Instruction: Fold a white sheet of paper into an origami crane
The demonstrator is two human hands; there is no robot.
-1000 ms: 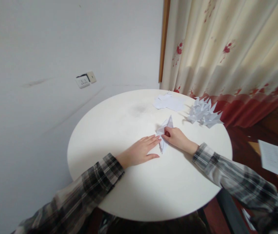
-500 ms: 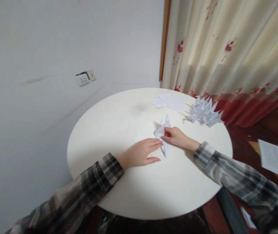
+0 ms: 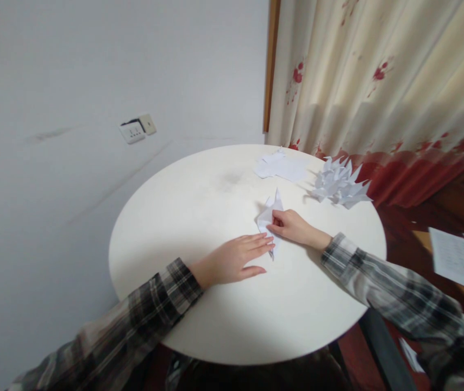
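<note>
A white folded paper piece point(image 3: 267, 215) with pointed ends lies on the round white table point(image 3: 167, 217), right of its middle. My left hand point(image 3: 240, 258) rests flat with fingers stretched out, their tips over the near end of the paper. With thumb and curled fingers, my right hand point(image 3: 291, 225) pinches the paper's right side. Parts of the paper are hidden under both hands.
Flat white paper sheets point(image 3: 291, 167) lie at the table's far edge. To their right stands a cluster of pointed folded papers point(image 3: 338, 184). A curtain point(image 3: 358, 81) hangs behind, and printed sheets point(image 3: 460, 258) lie lower at the right.
The view has shifted slightly. My left fingers have moved a little further over the near end of the paper; my right hand keeps its pinch.
</note>
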